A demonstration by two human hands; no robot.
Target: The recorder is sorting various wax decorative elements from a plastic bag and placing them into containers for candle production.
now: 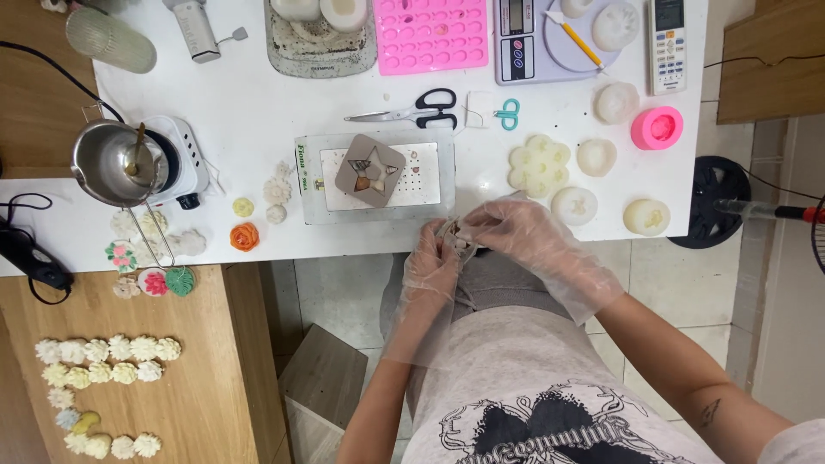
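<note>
Both gloved hands, left hand and right hand, pinch a small grey-white mould piece at the white worktop's front edge; finished flower casts lie done, its contents not yet out

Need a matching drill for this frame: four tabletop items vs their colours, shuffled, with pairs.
Items:
1. rectangular silicone mould tray
2. small thread snips
3. rose-shaped piece
4. large scissors, handles

Colours:
A. orange
B. black
C. pink
D. teal

Pairs: 1-C, 2-D, 3-A, 4-B
</note>
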